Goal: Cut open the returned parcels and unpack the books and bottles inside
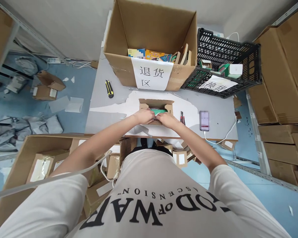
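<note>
A small open cardboard box lies on the white paper in front of me, its flaps raised. Inside it is a green box with a small white patch, partly covered by my fingers. My left hand is closed on the left side of the green box. From the right, my right hand grips it too, fingers bent and close to the left hand's. The undersides of both hands' fingers are hidden. To the right of my right hand lies a red and black utility knife.
A large carton of books stands at the table's back, beside a black crate with small boxes. A yellow and black cutter lies left; a phone on a cable lies right. Stacked cartons flank the right, and a big parcel-filled box the left.
</note>
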A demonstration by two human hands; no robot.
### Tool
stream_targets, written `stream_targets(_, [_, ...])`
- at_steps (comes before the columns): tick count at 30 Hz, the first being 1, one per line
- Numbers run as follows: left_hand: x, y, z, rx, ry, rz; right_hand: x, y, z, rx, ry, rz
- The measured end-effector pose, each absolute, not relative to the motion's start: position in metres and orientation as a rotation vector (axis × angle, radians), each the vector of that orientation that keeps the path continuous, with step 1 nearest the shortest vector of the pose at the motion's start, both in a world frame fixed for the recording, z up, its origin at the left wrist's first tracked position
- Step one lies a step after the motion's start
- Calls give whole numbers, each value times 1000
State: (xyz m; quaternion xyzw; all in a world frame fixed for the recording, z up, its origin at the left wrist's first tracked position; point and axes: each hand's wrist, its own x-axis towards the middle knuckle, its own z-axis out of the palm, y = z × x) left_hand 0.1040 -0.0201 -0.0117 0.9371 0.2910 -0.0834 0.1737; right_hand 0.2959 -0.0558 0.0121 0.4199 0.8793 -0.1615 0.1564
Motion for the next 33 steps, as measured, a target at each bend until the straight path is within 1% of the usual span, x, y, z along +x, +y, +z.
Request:
stream_targets(3, [121, -16, -18, 2641, 881, -490, 280, -38, 12, 1234, 2273, -432])
stream_targets(5, [124, -18, -22, 2653, 973, -512, 276, -35, 12, 1321, 2194, -388])
stream_targets(9, [114, -34, -27, 2729, 1255, -370, 289, -48, 12, 1501, 2134, -302])
stream_targets(12, [96, -47, -30, 2696, 1475, -137, 315, -67, 1, 1671, 2211, -303])
stream_targets(14, [82, -53, -33, 2587, 1563, -19, 334, -79, -14, 1756, 2328, -367])
stream_targets(17, [64, -59, -42, 2394, 1618, 11, 358, -90, -44, 1878, 2458, -580])
stream_targets(19, [57, -61, -54, 2300, 1579, 28, 366, -93, -62, 1937, 2518, -765])
stream_targets(21, [54, -61, -70, 2229, 1504, 120, 369, -93, -78, 1985, 2565, -903])
stream_targets(24, [53, -59, -92, 2171, 1411, 329, 367, -93, -93, 2058, 2600, -957])
stream_targets(26, [53, -58, -99, 2155, 1401, 401, 366, -93, -95, 2067, 2600, -938])
stream_targets(28, [52, -59, -96, 2149, 1431, 371, 367, -94, -89, 2028, 2593, -878])
stream_targets(30, [51, -60, -83, 2159, 1480, 280, 368, -93, -74, 2014, 2565, -720])
stream_targets(33, [53, -63, -54, 2221, 1594, 173, 361, -86, -42, 1995, 2530, -383])
